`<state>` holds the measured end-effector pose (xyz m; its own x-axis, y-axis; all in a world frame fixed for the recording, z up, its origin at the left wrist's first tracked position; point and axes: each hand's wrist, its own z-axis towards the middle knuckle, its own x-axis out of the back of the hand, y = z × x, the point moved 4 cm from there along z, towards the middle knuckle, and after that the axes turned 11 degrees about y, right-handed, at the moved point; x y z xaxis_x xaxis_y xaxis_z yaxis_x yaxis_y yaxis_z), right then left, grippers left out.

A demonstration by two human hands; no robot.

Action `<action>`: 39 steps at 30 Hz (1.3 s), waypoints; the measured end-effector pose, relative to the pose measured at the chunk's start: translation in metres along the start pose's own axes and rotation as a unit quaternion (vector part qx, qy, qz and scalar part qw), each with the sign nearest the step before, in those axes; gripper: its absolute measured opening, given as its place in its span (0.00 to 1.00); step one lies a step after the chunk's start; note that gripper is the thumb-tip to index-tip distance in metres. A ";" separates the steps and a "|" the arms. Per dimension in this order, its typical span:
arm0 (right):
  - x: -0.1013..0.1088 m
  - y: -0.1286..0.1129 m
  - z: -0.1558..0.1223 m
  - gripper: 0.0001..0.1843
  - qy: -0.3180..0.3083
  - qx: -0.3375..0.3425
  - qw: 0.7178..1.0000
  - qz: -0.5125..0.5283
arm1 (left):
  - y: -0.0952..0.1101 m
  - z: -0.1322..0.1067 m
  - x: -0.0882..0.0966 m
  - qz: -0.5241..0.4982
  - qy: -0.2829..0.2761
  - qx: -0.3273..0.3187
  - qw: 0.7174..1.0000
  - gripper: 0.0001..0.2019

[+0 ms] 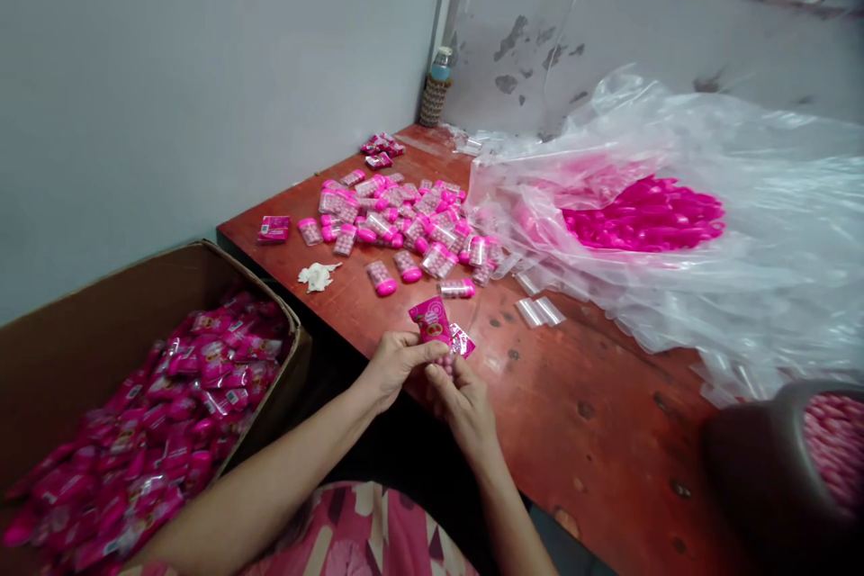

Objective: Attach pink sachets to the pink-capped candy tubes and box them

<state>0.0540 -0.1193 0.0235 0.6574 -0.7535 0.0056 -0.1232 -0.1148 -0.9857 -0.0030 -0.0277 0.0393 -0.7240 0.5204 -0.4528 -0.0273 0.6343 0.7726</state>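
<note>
My left hand (397, 366) pinches a printed pink candy pouch (430, 320) by its lower edge, above the table's near edge. Close against it, my right hand (467, 398) is closed around a small clear container of pink candy balls (446, 364), mostly hidden by the fingers. How far the container sits inside the pouch I cannot tell. A silvery, pink-edged flap (463, 340) sticks out behind the fingers. Beyond the hands lies a heap of filled clear containers with pink caps (405, 211); a single one (456, 288) lies nearest the pouch.
An open cardboard box (293, 324) of packed pink pouches (202, 369) stands left. On the red table (540, 432) are a plastic bag (762, 198) with pink pieces, small clear tubes (540, 312), a white scrap (317, 276) and flat pouches (274, 229). A dark tub (756, 459) holds pink candies.
</note>
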 end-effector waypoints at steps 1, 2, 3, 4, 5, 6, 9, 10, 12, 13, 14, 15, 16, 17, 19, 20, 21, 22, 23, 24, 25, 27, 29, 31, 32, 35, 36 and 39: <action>-0.001 0.001 -0.001 0.13 -0.012 -0.007 1.000 0.005 | -0.002 -0.001 0.000 0.000 -0.010 0.004 1.000 0.12; -0.002 0.001 -0.002 0.13 -0.026 -0.017 0.999 0.016 | -0.003 -0.001 -0.001 -0.002 -0.019 0.007 1.000 0.13; -0.002 0.002 -0.003 0.13 -0.037 -0.029 0.998 0.034 | -0.004 -0.001 0.000 -0.011 -0.020 0.007 1.000 0.13; -0.003 0.003 -0.004 0.13 -0.044 -0.039 0.997 0.059 | -0.004 -0.001 0.002 -0.027 -0.011 0.003 1.000 0.13; -0.002 0.004 -0.006 0.12 -0.046 -0.048 0.994 0.088 | -0.003 0.000 0.005 -0.046 0.007 -0.004 0.999 0.12; -0.002 0.005 -0.007 0.12 -0.042 -0.054 0.991 0.118 | -0.002 0.000 0.007 -0.062 0.025 -0.010 0.998 0.12; 0.001 0.008 -0.009 0.09 -0.012 -0.067 0.979 0.191 | -0.004 -0.001 0.010 -0.081 0.040 -0.001 0.996 0.10; 0.002 0.009 -0.009 0.08 -0.001 -0.069 0.977 0.204 | -0.005 -0.002 0.010 -0.080 0.031 0.009 0.996 0.10; 0.002 0.009 -0.009 0.08 0.008 -0.072 0.974 0.215 | -0.007 -0.005 0.009 -0.080 0.017 0.021 0.996 0.11; 0.002 0.009 -0.009 0.08 0.007 -0.072 0.974 0.214 | -0.007 -0.007 0.008 -0.083 0.014 0.020 0.996 0.11; 0.001 0.009 -0.010 0.08 0.007 -0.071 0.975 0.209 | -0.007 -0.008 0.009 -0.088 0.014 0.016 0.996 0.10; 0.000 0.008 -0.011 0.09 0.010 -0.068 0.977 0.202 | -0.006 -0.009 0.009 -0.096 0.018 0.011 0.995 0.10; 0.000 0.007 -0.012 0.09 0.017 -0.062 0.979 0.192 | -0.004 -0.010 0.010 -0.108 0.027 0.006 0.994 0.10; -0.001 0.006 -0.014 0.09 0.027 -0.053 0.982 0.178 | -0.002 -0.011 0.011 -0.124 0.039 -0.001 0.992 0.10; -0.002 0.004 -0.016 0.09 0.043 -0.033 0.987 0.150 | 0.001 -0.012 0.013 -0.151 0.058 -0.007 0.987 0.10; -0.004 0.004 -0.017 0.09 0.044 -0.028 0.988 0.144 | 0.002 -0.013 0.014 -0.157 0.063 -0.009 0.986 0.11; -0.005 0.005 -0.018 0.08 0.040 -0.029 0.988 0.149 | 0.002 -0.013 0.014 -0.154 0.063 -0.008 0.986 0.11; -0.007 0.005 -0.018 0.08 0.034 -0.035 0.985 0.165 | 0.001 -0.014 0.013 -0.142 0.056 -0.004 0.988 0.11; -0.009 0.006 -0.018 0.07 0.029 -0.043 0.981 0.187 | -0.002 -0.014 0.012 -0.125 0.045 0.003 0.991 0.11; -0.010 0.007 -0.017 0.07 0.026 -0.050 0.976 0.209 | -0.005 -0.014 0.010 -0.106 0.034 0.010 0.994 0.11; -0.012 0.008 -0.016 0.07 0.025 -0.054 0.972 0.228 | -0.008 -0.015 0.009 -0.092 0.026 0.014 0.995 0.12; -0.014 0.008 -0.013 0.08 0.026 -0.059 0.968 0.243 | -0.014 -0.016 0.007 -0.084 0.023 0.019 0.996 0.13; -0.017 0.008 -0.012 0.09 0.029 -0.066 0.969 0.234 | -0.016 -0.018 0.008 -0.096 0.028 0.023 0.995 0.13; -0.018 0.007 -0.011 0.10 0.030 -0.073 0.974 0.214 | -0.012 -0.022 0.014 -0.111 0.037 0.021 0.993 0.11; -0.017 0.006 -0.011 0.10 0.031 -0.075 0.976 0.204 | -0.007 -0.025 0.020 -0.124 0.048 0.009 0.991 0.10; -0.005 0.004 -0.010 0.12 0.042 -0.073 0.979 0.186 | 0.016 -0.037 0.053 -0.194 0.136 -0.092 0.967 0.12; 0.002 0.004 -0.008 0.12 0.053 -0.069 0.980 0.180 | 0.023 -0.040 0.066 -0.213 0.171 -0.134 0.953 0.16; 0.027 0.004 -0.003 0.10 0.094 -0.051 0.982 0.158 | 0.032 -0.041 0.085 -0.134 0.217 -0.220 0.941 0.24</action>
<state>0.0687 -0.1418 0.0205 0.4274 -0.8664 -0.2581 -0.3790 0.0875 -0.9213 -0.0935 0.0137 0.0437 -0.8614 0.0317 -0.5069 -0.4630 0.3611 0.8094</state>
